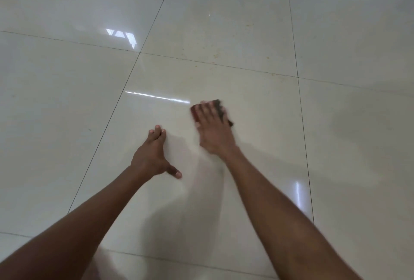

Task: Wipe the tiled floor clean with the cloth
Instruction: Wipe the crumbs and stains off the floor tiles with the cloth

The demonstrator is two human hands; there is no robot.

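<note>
Two bare arms reach over a glossy cream tiled floor (224,40). Near the frame's centre, the right hand (214,129) presses flat, fingers straight, on a dark, blurred cloth (220,109). Just left, the left hand (152,154) rests flat on the tile, fingers together, thumb spread.
</note>
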